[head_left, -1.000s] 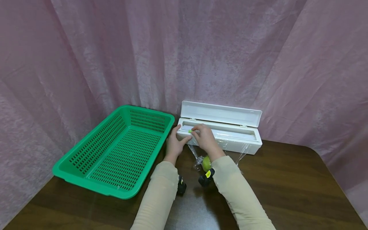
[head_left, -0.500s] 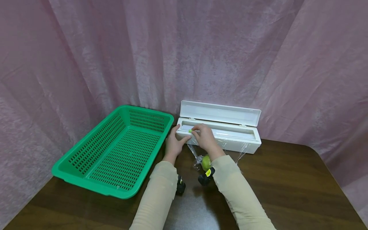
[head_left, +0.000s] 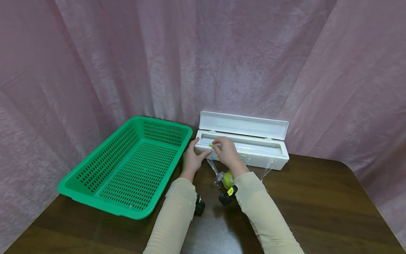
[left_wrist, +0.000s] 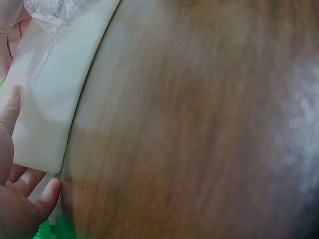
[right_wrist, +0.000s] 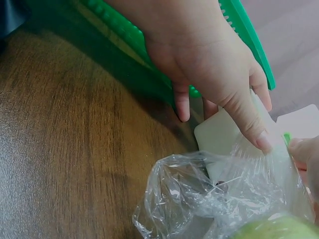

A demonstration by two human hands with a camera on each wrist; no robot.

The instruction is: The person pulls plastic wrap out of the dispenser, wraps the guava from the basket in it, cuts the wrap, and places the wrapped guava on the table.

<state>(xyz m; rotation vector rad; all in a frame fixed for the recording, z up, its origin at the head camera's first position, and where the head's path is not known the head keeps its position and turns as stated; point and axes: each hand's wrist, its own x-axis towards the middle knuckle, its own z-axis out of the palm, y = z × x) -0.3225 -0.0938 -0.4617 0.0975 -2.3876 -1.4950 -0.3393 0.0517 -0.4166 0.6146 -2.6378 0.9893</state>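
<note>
Head: we see left hand [head_left: 191, 161] gripping the left end of white box [head_left: 253, 159], right hand [head_left: 227, 152] pinching its green tab [head_left: 210, 144], box near table [head_left: 317, 197] back edge. Left wrist: clear film [left_wrist: 52, 14] over box front. Right wrist: green fruit [right_wrist: 276, 229] against bunched film.

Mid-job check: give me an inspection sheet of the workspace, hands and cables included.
Surface: brown wooden table, glossy near the person.
Job's things: white wrap dispenser, lid open; clear plastic wrap reaches from its front to a green fruit.
Clutter: nothing seen.
Left hand: grips the dispenser's left end, thumb on its front.
Right hand: pinches a small green tab at the dispenser's front edge.
Cables: nothing seen.
Surroundings: green perforated basket left of the dispenser; pink curtain behind.
</note>
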